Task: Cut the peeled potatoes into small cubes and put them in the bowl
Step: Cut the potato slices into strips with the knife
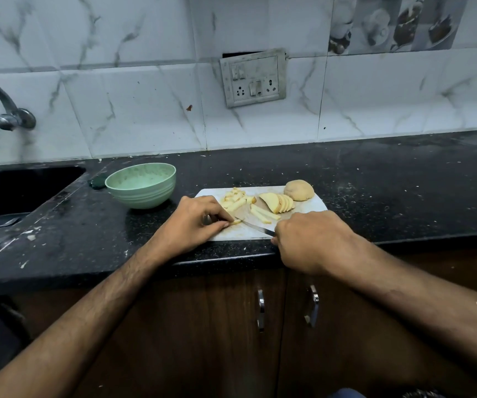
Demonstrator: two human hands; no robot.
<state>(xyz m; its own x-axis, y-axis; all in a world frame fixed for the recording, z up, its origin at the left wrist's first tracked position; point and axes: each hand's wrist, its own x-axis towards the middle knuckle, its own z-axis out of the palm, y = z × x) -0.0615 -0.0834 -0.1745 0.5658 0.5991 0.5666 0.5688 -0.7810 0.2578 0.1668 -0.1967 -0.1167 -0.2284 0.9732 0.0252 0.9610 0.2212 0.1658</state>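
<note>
where the white cutting board (311,206) sits: near the bench (375,182) front edge, bare bench to its right.
bowl (141,185): green, just left of the board.
left hand (191,222): fingertips pinched on a potato strip (236,222).
right hand (314,239): clenched around the knife (253,224).
potatoes: whole one (299,190), slices (278,202), pale sticks (235,198), all on the board.
</note>
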